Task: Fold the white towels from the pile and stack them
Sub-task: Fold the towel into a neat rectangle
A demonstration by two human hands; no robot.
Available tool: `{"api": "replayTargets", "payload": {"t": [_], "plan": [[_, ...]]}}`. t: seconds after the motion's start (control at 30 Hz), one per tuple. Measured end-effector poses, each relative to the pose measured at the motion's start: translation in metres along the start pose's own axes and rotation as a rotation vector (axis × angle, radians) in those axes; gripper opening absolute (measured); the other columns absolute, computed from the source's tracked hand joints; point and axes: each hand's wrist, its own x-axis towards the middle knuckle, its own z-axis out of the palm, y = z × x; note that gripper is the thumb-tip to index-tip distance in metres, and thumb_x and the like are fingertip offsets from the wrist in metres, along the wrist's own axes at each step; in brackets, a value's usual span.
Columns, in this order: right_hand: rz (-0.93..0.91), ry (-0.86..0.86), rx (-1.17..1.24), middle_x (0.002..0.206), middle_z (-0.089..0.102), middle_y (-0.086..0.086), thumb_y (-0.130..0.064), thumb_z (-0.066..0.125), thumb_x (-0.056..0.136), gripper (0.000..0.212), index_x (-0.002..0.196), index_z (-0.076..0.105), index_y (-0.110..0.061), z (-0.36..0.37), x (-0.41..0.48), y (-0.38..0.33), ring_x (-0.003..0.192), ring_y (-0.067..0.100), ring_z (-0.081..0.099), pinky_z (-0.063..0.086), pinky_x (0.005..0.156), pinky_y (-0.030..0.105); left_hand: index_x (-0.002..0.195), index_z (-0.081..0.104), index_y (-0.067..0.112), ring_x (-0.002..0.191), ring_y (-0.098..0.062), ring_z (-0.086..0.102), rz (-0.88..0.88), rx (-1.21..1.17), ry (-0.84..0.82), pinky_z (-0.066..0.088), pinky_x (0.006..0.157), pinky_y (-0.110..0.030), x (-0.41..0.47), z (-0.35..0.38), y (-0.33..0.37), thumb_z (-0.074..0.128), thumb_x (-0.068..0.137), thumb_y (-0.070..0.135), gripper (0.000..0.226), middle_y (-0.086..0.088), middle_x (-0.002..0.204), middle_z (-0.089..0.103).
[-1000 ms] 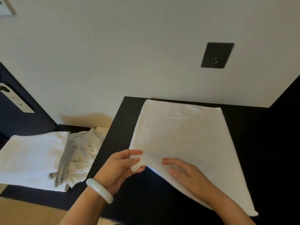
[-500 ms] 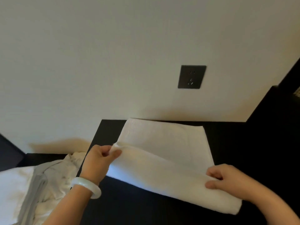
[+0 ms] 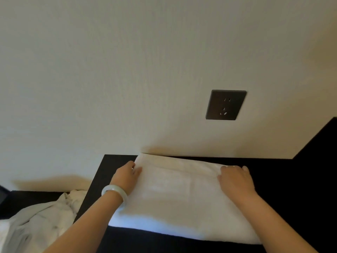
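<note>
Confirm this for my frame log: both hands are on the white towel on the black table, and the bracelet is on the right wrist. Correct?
Not quite: the head view shows the bracelet on the left wrist, not the right. The rest holds: left hand and right hand are both on the white towel on the black table.

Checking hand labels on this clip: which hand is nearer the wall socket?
Right. The right hand lies on the towel almost straight below the socket; the left hand is at the towel's left end, farther off.
</note>
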Motion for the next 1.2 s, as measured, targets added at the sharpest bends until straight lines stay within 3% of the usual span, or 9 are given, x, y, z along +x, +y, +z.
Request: {"api": "replayTargets", "payload": {"t": [0.1,0.17,0.27,0.4,0.6,0.73,0.87,1.1,1.2], "plan": [[0.049,0.253,0.159,0.089,0.065,0.009,-0.016,0.052,0.093,0.013,0.092,0.063,-0.010,0.024,-0.014,-0.014,0.086,0.032,0.060,0.043,0.080,0.043,0.082,0.041,0.017,0.057,-0.018,0.050,0.027,0.130,0.102,0.032,0.049,-0.030,-0.004,0.011,-0.002,0.041,0.102,0.036,0.028,-0.001,0.067,0.054],[0.071,0.426,0.300,0.078,0.059,0.011,-0.017,0.040,0.093,0.026,0.081,0.061,-0.007,0.034,-0.020,-0.012,0.074,0.033,0.056,0.044,0.073,0.044,0.081,0.040,0.018,0.054,-0.017,0.051,0.041,0.147,0.153,0.031,0.047,-0.029,-0.011,0.016,-0.001,0.037,0.102,0.036,0.028,0.000,0.067,0.054],[0.048,0.474,0.327,0.074,0.056,0.008,-0.023,0.027,0.093,0.039,0.078,0.059,-0.009,0.033,-0.029,-0.011,0.068,0.028,0.052,0.044,0.070,0.042,0.080,0.037,0.021,0.053,-0.014,0.051,0.021,0.151,0.162,0.029,0.045,-0.025,-0.027,0.016,-0.004,0.036,0.103,0.036,0.027,0.002,0.068,0.053],[0.046,0.477,0.345,0.072,0.049,-0.001,-0.013,0.048,0.095,0.022,0.074,0.054,-0.017,0.033,-0.057,-0.015,0.065,0.018,0.045,0.042,0.067,0.038,0.088,0.038,0.021,0.056,-0.011,0.054,0.006,0.164,0.123,0.032,0.046,-0.022,-0.064,0.012,-0.017,0.035,0.103,0.037,0.022,0.004,0.072,0.054],[0.047,0.287,0.377,0.073,0.044,-0.015,-0.031,0.053,0.094,0.019,0.076,0.047,-0.033,0.045,-0.116,-0.012,0.067,0.004,0.044,0.037,0.072,0.027,0.090,0.036,0.031,0.064,-0.009,0.060,-0.087,0.135,0.063,0.043,0.054,-0.019,-0.141,0.010,-0.044,0.035,0.101,0.044,0.018,0.009,0.079,0.057],[0.102,-0.060,0.573,0.079,0.055,-0.014,-0.050,0.053,0.093,0.022,0.076,0.053,-0.037,0.036,-0.124,0.014,0.078,0.001,0.047,0.037,0.072,0.023,0.094,0.042,0.033,0.069,-0.009,0.063,-0.134,0.019,0.016,0.046,0.058,-0.017,-0.167,0.001,-0.055,0.042,0.100,0.044,0.013,0.007,0.079,0.062],[0.235,-0.395,0.913,0.078,0.072,-0.001,-0.034,0.071,0.088,0.016,0.080,0.072,-0.021,0.013,-0.124,0.047,0.077,0.014,0.069,0.053,0.072,0.031,0.099,0.051,0.027,0.072,-0.011,0.061,-0.121,-0.125,0.014,0.044,0.061,-0.019,-0.168,-0.008,-0.052,0.049,0.100,0.036,0.010,0.003,0.079,0.061],[0.229,-0.423,1.305,0.083,0.075,0.008,-0.028,0.071,0.085,0.019,0.091,0.070,-0.010,-0.022,-0.136,0.063,0.076,0.026,0.074,0.056,0.067,0.039,0.086,0.061,0.029,0.067,-0.014,0.061,-0.078,-0.323,0.128,0.042,0.058,-0.024,-0.165,-0.028,-0.040,0.056,0.096,0.033,0.012,-0.002,0.072,0.065],[0.250,-0.257,1.465,0.084,0.074,0.011,-0.035,0.073,0.082,0.015,0.084,0.073,-0.020,-0.031,-0.117,0.062,0.077,0.031,0.073,0.055,0.064,0.040,0.083,0.061,0.029,0.063,-0.012,0.059,-0.052,-0.356,0.223,0.040,0.056,-0.026,-0.145,-0.040,-0.032,0.057,0.094,0.034,0.013,-0.001,0.069,0.065]]}}
